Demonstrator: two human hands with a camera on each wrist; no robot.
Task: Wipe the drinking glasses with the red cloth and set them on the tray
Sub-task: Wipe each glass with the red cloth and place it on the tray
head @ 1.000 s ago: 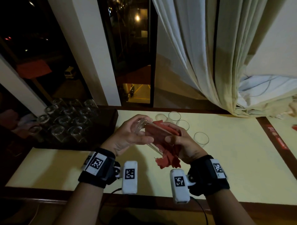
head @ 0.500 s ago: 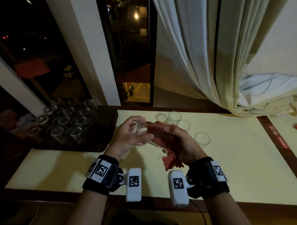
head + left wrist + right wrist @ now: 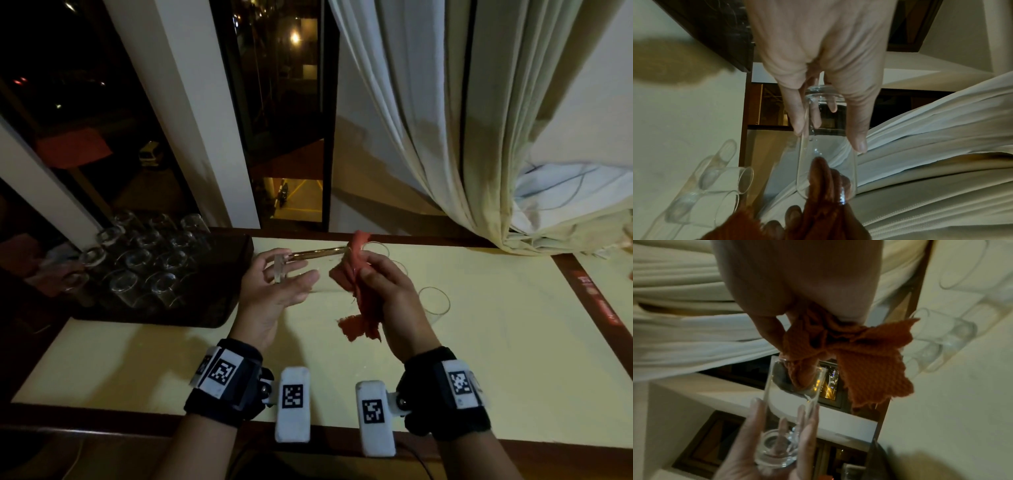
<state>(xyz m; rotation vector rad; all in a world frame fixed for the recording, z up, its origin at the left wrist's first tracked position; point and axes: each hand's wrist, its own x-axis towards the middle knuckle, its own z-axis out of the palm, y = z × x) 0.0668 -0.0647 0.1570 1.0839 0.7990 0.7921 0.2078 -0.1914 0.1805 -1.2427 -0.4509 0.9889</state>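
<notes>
My left hand (image 3: 291,272) grips the thick base of a clear drinking glass (image 3: 318,255), which lies sideways above the table with its mouth to the right. In the left wrist view my fingers (image 3: 797,112) and thumb clasp the glass (image 3: 826,155) at its base. My right hand (image 3: 363,274) holds the bunched red cloth (image 3: 359,308); a cloth-covered fingertip sits just inside the mouth of the glass (image 3: 795,386), and the rest of the cloth (image 3: 869,369) hangs free. The dark tray (image 3: 219,301) stands on the left with several glasses (image 3: 147,260) upside down on it.
A few more glasses (image 3: 435,301) stand upright on the yellow table (image 3: 513,342) behind my right hand. A curtain (image 3: 445,137) hangs at the back right, and a dark window lies behind the tray. The table's wooden front edge (image 3: 102,421) runs below my wrists.
The glass has swung from a tilt to lying level and a little higher. My right hand has drawn the cloth back from deep inside to the mouth. The hands have moved apart.
</notes>
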